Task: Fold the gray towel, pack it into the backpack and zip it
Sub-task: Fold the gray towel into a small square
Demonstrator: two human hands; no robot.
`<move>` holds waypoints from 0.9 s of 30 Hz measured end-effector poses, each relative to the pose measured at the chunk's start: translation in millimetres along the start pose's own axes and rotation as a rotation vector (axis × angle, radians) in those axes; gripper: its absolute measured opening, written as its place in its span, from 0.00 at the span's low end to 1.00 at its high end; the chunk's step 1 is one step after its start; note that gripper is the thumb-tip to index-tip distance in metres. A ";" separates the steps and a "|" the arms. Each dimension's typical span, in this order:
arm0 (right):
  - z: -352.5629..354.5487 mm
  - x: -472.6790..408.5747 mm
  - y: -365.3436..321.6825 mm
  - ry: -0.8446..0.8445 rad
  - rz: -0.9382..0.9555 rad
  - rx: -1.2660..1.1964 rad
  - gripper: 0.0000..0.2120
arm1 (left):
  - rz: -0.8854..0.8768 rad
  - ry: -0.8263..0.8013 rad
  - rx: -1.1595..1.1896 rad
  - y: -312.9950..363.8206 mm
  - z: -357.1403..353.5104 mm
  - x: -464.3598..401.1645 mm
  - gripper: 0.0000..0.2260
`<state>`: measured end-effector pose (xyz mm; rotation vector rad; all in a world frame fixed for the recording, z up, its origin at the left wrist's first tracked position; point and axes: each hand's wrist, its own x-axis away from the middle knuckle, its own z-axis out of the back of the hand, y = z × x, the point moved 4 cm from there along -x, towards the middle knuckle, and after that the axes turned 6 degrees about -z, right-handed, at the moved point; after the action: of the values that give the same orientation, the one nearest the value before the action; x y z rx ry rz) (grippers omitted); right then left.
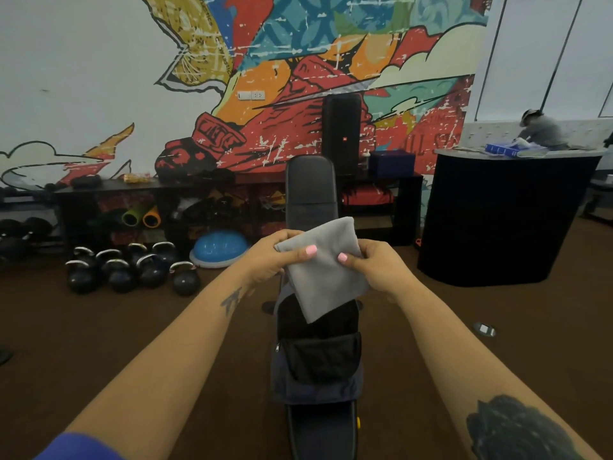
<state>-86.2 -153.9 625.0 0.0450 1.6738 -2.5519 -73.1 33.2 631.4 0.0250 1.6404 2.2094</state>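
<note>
Pinching the folded gray towel (pixel 323 270) by its upper corners, left hand (pixel 270 257) and right hand (pixel 381 265) each close thumb over cloth, likely to keep folds aligned. Towel hangs above the backpack (pixel 316 363), which lies open on the bench (pixel 310 194), ready for loading.

Folded gray towel (pixel 326 273) above open backpack (pixel 316 366)

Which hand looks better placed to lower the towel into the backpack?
Probably right: the right hand pinches the towel directly above the open backpack; the left hand holds only its far corner.
</note>
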 end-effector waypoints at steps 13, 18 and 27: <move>-17.0 -4.2 0.8 -0.039 0.083 0.399 0.12 | 0.023 -0.258 -0.181 -5.3 9.9 -2.2 0.24; -21.5 -13.1 4.7 -0.078 0.063 0.449 0.12 | -0.154 -0.205 -0.171 -8.8 -0.6 -12.8 0.18; -22.5 -46.3 23.3 -0.177 0.016 0.442 0.13 | -0.304 -0.202 -0.669 -18.3 -2.3 -36.0 0.08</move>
<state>-38.6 -139.8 598.2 -0.1325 1.0240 -2.7647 -35.0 24.2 621.4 -0.1653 0.6914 2.3044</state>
